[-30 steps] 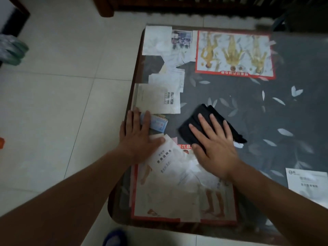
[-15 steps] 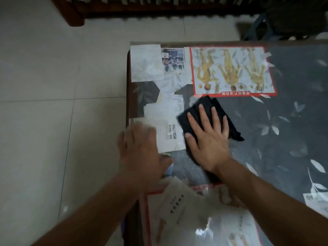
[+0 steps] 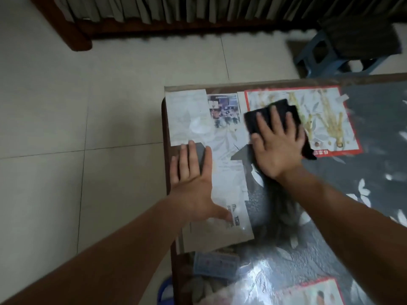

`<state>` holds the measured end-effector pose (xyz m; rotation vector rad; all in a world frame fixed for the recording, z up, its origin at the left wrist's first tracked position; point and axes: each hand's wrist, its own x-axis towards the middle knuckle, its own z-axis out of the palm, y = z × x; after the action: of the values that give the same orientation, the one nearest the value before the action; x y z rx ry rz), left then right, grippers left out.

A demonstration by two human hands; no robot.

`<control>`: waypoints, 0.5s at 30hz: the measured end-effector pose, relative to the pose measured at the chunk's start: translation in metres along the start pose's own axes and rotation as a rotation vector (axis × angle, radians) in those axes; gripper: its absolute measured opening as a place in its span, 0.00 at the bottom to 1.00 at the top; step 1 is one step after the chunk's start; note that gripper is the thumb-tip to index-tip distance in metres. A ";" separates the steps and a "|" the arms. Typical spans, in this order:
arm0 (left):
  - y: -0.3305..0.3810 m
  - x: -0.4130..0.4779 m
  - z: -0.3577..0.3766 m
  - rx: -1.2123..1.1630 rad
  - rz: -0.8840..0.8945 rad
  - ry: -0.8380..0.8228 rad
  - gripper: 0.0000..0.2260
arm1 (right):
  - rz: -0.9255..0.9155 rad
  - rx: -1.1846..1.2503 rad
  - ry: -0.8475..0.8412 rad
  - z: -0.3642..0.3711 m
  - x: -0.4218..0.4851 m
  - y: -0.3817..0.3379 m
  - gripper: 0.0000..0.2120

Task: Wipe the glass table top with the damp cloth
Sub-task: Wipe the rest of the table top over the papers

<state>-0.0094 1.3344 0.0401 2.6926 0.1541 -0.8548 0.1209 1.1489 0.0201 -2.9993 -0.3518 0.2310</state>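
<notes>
Right hand (image 3: 277,148) presses the cloth (image 3: 252,123) flat near the table's (image 3: 363,172) far-left corner.
Its fingers (image 3: 264,126) lie straight and slightly spread on the black cloth, which lies on the glass over a red-bordered poster (image 3: 330,119) by the far edge. The left hand (image 3: 193,186) rests palm-down at the left edge, fingers straight and close together, thumb swung wide, holding nothing, over white papers (image 3: 226,172).

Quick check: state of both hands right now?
Left hand: open, flat on the glass table top.
Right hand: open, pressing the black cloth.
</notes>
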 end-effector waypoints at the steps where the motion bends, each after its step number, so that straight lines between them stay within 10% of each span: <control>1: 0.001 0.000 0.000 0.003 -0.010 0.015 0.72 | -0.147 -0.021 -0.006 0.005 -0.008 -0.011 0.28; 4: 0.001 0.000 -0.001 -0.006 -0.016 0.035 0.72 | -0.470 -0.089 -0.093 0.003 -0.023 0.011 0.26; 10: 0.001 0.003 0.001 -0.017 -0.010 0.060 0.70 | 0.068 0.017 -0.064 -0.014 0.054 0.007 0.29; 15: 0.001 0.001 0.003 0.021 -0.014 0.115 0.68 | -0.406 -0.048 -0.064 0.004 0.042 -0.086 0.27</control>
<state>-0.0096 1.3322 0.0378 2.7636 0.1911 -0.7097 0.1420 1.2427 0.0212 -2.8838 -0.9669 0.2810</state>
